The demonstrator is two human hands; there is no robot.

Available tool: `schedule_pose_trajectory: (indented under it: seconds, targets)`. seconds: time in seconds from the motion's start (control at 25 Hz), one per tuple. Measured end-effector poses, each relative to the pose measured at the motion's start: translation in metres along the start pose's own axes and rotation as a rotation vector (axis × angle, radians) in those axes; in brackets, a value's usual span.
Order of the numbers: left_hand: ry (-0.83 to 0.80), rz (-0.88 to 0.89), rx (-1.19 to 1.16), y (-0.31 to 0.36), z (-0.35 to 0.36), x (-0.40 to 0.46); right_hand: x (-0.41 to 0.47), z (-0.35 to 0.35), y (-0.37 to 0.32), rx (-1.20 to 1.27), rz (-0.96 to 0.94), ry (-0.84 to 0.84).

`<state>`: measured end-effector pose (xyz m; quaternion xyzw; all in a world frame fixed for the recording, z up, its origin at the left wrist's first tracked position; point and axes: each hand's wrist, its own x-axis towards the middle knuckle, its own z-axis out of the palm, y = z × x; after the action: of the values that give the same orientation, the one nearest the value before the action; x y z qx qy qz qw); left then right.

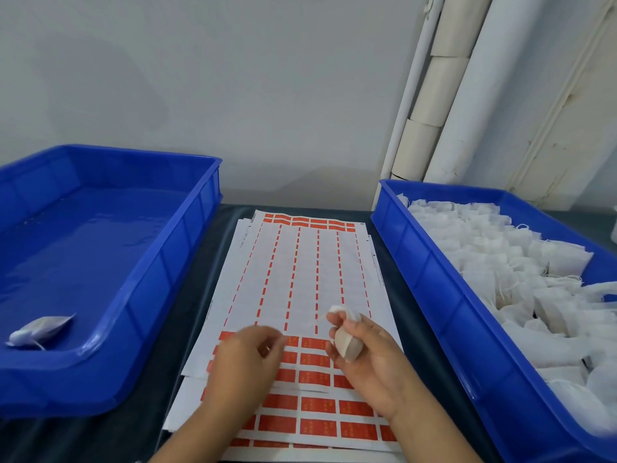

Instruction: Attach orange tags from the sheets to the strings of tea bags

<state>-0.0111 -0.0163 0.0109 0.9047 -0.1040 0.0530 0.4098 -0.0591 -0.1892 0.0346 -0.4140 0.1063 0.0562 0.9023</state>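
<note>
A tea bag is held in the right hand, folded into the curled fingers with its top poking up above them. A thin pale string appears to lead from it toward the left, though it is too fine and blurred to be traced with certainty. The bag is kept low over the tag sheet, presumably so that the string can be met by a tag without a long reach.

The left hand is blurred just beside it, over the upper rows of orange tags. Its thumb and forefinger seem to be drawn together; whether a tag is pinched between them cannot be told.

The sheet is laid lengthwise on the dark bench, on top of a stack of further sheets. Most of its middle has been stripped to white backing, with only thin orange strips left between the columns; full tags remain at the far edge and in the near rows, which is likely why the hands are worked there.

The blue tray on the right is heaped with untagged white bags, set within easy reach of the right hand. In the blue tray on the left a single bag lies in the near corner, so it is judged to be the place for finished pieces, and the task is taken to be at an early stage.
</note>
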Motion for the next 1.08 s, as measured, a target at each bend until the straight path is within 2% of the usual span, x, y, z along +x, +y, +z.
schedule_pose_trajectory:
  seconds: [0.04,0.08,0.2,0.28,0.48,0.64,0.92,1.0,1.08]
  targets:
    - [-0.061,0.085,0.072,0.001,0.002,-0.008,0.000,0.004,0.001,0.001,-0.026,0.014]
    - [-0.109,0.173,0.125,0.004,0.002,-0.015,0.001,0.006,0.003,-0.102,-0.060,0.034]
    - [-0.173,0.357,0.150,0.013,-0.006,-0.021,0.000,0.010,0.006,-0.823,-0.180,0.106]
    - [-0.187,0.400,0.083,0.020,-0.014,-0.019,0.001,0.008,0.005,-1.033,-0.205,0.078]
    - [-0.201,0.445,-0.051,0.039,-0.020,-0.002,0.000,0.006,0.003,-1.086,-0.084,-0.052]
    - [-0.255,0.330,-0.207,0.049,-0.011,0.006,0.000,0.009,0.000,-1.079,-0.120,-0.076]
    - [-0.225,0.004,-0.350,0.046,0.006,0.008,0.000,0.015,0.005,-1.159,-0.267,0.113]
    - [-0.167,-0.083,-0.392,0.047,0.009,0.007,0.000,0.018,0.009,-1.166,-0.344,0.228]
    - [-0.125,-0.141,-0.462,0.048,0.010,0.006,0.001,0.019,0.014,-1.233,-0.500,0.308]
